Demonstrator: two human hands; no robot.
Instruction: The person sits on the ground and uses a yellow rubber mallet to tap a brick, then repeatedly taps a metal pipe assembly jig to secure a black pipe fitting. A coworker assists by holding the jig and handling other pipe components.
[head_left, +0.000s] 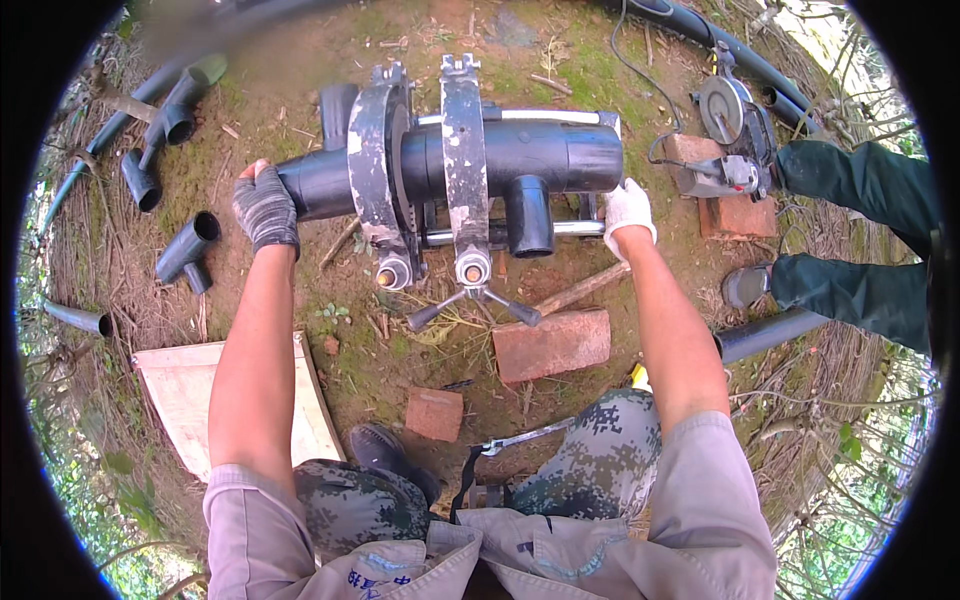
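Note:
A black plastic pipe tee (325, 183) and a second black tee (590, 158) lie in line in a pipe clamp machine with two worn, paint-chipped ring clamps (465, 160). My left hand (266, 208), in a grey striped glove, is closed round the left tee's outer end. In a white glove, my right hand (628, 215) is closed at the machine's right end, just below the second tee's end. Its fingers are partly hidden, so whether it grips tee or frame is unclear. Steel guide rods (570, 228) run along the frame, and a three-armed handle (473, 292) hangs from the right clamp.
Loose black tees (185, 250) lie on the soil at left, above a pale board (190, 385). Bricks (552, 345) sit near my knees. At right, a corded power tool (735, 130) rests on bricks beside another person's legs (860, 190). A long black pipe (770, 335) lies nearby.

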